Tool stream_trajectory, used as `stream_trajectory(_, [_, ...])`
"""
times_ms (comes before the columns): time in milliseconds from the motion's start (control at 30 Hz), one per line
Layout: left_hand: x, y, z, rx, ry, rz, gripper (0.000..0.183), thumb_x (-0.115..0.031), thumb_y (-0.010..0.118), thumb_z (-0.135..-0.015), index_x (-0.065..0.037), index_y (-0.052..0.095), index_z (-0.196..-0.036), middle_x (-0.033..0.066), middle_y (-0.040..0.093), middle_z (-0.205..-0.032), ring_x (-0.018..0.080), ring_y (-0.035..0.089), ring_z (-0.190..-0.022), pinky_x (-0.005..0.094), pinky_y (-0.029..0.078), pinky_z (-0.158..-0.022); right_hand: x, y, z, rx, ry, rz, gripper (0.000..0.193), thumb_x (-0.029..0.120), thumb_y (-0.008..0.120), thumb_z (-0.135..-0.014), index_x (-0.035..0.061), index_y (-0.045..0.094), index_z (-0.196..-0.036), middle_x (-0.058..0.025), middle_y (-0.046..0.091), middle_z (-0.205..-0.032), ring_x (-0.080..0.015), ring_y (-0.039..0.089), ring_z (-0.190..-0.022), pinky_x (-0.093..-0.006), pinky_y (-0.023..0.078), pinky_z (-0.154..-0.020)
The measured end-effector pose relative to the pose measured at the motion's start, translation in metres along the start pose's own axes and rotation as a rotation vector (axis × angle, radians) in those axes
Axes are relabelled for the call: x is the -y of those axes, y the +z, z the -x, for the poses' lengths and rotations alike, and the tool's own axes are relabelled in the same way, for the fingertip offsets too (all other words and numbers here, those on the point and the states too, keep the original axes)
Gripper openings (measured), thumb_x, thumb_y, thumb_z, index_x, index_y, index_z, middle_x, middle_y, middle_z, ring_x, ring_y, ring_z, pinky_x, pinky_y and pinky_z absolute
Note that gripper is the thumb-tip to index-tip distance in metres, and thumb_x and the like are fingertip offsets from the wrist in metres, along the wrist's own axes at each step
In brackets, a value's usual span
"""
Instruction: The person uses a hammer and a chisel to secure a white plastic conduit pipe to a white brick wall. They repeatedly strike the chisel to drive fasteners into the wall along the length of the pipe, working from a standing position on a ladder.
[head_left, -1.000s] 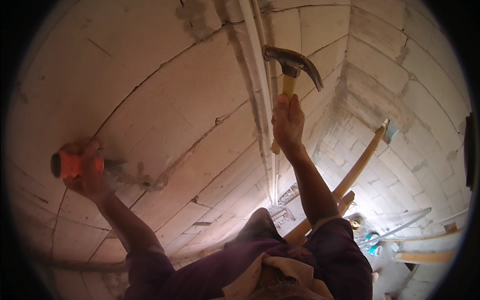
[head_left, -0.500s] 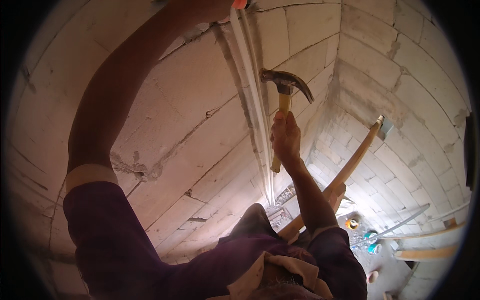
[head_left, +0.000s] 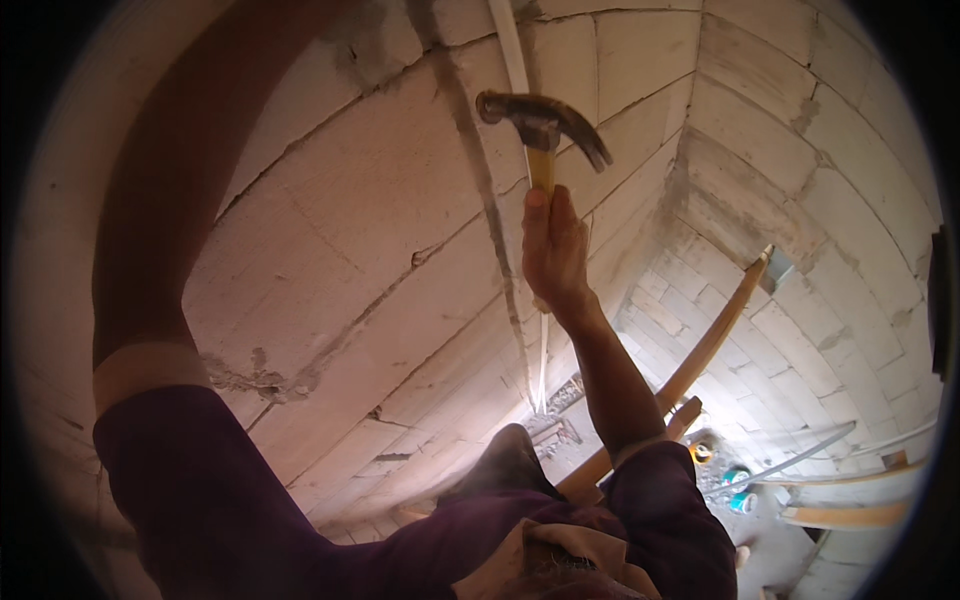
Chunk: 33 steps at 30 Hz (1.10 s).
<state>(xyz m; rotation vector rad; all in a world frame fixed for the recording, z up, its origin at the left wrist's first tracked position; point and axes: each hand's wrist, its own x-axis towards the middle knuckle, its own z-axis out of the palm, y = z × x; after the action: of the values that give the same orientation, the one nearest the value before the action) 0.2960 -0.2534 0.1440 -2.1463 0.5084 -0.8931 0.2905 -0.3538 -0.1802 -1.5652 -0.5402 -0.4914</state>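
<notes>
1. The right hand (head_left: 556, 250) was closed round the handle of the hammer (head_left: 541, 165), whose head overlapped the white strip (head_left: 509, 48) in view; a slack wrist might have let the head twist and chip the wall (head_left: 350, 225).
2. The left arm (head_left: 150, 250) ran out past the top edge, so I cannot tell the left hand's grip; a misjudged blow up there might have caught its fingers.
3. The strip ran near a dark groove; a stray knock might have cracked it.
4. The beam (head_left: 722, 338) slanted behind the right forearm; a wide backswing might have hit it.
</notes>
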Motion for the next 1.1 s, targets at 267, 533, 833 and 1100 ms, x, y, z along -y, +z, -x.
stream_trajectory(267, [0.003, 0.005, 0.000, -0.079, -0.023, 0.125, 0.028, -0.024, 0.074, -0.076, 0.001, 0.070, -0.088, 0.0193, 0.068, -0.086, 0.0374, 0.068, -0.084, 0.0486, 0.053, -0.073, 0.019, 0.007, -0.017, -0.169, -0.139, -0.065, 0.033, 0.030, 0.045, -0.106, -0.0014, 0.047, -0.097, -0.0056, 0.054, -0.060, -0.0241, 0.054, -0.049, -0.0396, 0.043, -0.047])
stream_trajectory(533, [0.003, 0.006, -0.001, -0.014, -0.102, 0.083, 0.030, -0.026, 0.074, -0.077, 0.001, 0.070, -0.089, 0.0204, 0.069, -0.090, 0.0376, 0.068, -0.087, 0.0485, 0.053, -0.076, 0.028, -0.001, -0.028, -0.125, -0.037, -0.130, 0.031, 0.029, 0.048, -0.104, -0.0022, 0.050, -0.099, -0.0200, 0.059, -0.062, -0.0387, 0.063, -0.059, -0.0471, 0.046, -0.050])
stream_trajectory(833, [0.002, 0.006, 0.002, -0.018, -0.064, 0.073, 0.027, -0.024, 0.072, -0.077, 0.000, 0.070, -0.090, 0.0196, 0.069, -0.089, 0.0369, 0.069, -0.088, 0.0486, 0.054, -0.075, 0.030, 0.002, -0.040, -0.070, -0.036, 0.058, 0.033, 0.028, 0.050, -0.104, -0.0043, 0.049, -0.098, -0.0273, 0.059, -0.065, -0.0481, 0.062, -0.063, -0.0530, 0.045, -0.054])
stream_trajectory(1100, [-0.001, 0.005, 0.001, -0.026, -0.058, 0.023, 0.027, -0.023, 0.071, -0.074, -0.002, 0.071, -0.091, 0.0193, 0.069, -0.086, 0.0368, 0.068, -0.085, 0.0481, 0.054, -0.072, 0.031, 0.003, -0.047, -0.015, -0.004, 0.130, 0.031, 0.027, 0.050, -0.103, -0.0030, 0.050, -0.100, -0.0289, 0.060, -0.068, -0.0495, 0.062, -0.066, -0.0523, 0.046, -0.055])
